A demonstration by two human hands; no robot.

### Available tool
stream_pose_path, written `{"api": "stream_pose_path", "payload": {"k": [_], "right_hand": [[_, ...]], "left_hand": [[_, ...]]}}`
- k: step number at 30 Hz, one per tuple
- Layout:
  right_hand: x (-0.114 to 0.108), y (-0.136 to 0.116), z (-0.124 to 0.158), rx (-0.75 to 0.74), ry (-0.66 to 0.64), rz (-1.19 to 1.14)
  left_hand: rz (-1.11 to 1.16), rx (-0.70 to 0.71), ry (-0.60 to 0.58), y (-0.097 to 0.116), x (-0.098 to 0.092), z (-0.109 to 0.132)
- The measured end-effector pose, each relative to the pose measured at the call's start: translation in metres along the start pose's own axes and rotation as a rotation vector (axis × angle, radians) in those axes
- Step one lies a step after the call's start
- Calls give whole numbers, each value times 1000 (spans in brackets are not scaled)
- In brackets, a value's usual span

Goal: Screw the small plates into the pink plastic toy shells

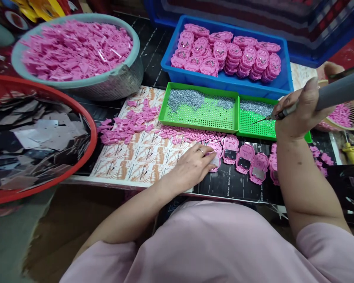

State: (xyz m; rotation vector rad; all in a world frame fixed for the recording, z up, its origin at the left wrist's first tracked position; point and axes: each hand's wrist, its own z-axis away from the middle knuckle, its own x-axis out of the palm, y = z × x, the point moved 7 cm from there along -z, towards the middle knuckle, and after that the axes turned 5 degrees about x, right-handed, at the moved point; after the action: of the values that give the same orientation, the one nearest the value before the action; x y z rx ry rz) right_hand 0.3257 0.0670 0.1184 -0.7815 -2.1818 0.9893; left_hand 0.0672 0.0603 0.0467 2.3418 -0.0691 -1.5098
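My left hand (196, 163), with a ring on one finger, rests at the near edge of the bench, its fingers closed over a pink plastic shell (214, 157). A greyish plate shows inside that shell, partly hidden by my fingers. To its right lie several similar pink shells (244, 158) with dark or silvery plates in them. My right hand (297, 108) grips a grey power screwdriver (339, 90), held almost level. Its thin bit points left over the right green tray (259, 127). Small silvery screws (255, 107) lie along the back of this tray.
Another green tray (199, 122) holds more screws. Behind stands a blue bin (224, 80) with stacked pink shells. Loose pink parts (126, 125) lie on the bench. At left are a grey-green basket (106, 80) of pink pieces and a red basket (90, 145) of flat plates.
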Motion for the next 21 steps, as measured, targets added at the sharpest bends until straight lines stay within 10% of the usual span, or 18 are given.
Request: {"api": "stream_pose_path", "payload": {"k": [6, 14, 21], "right_hand": [[-1, -14, 7, -117, 48, -96], [1, -23, 11, -153, 82, -117], [-8, -21, 9, -82, 103, -80]], "left_hand": [[-84, -65, 86, -12, -20, -35], [-156, -100, -103, -24, 28, -135], [-88, -146, -151, -25, 59, -167]]}}
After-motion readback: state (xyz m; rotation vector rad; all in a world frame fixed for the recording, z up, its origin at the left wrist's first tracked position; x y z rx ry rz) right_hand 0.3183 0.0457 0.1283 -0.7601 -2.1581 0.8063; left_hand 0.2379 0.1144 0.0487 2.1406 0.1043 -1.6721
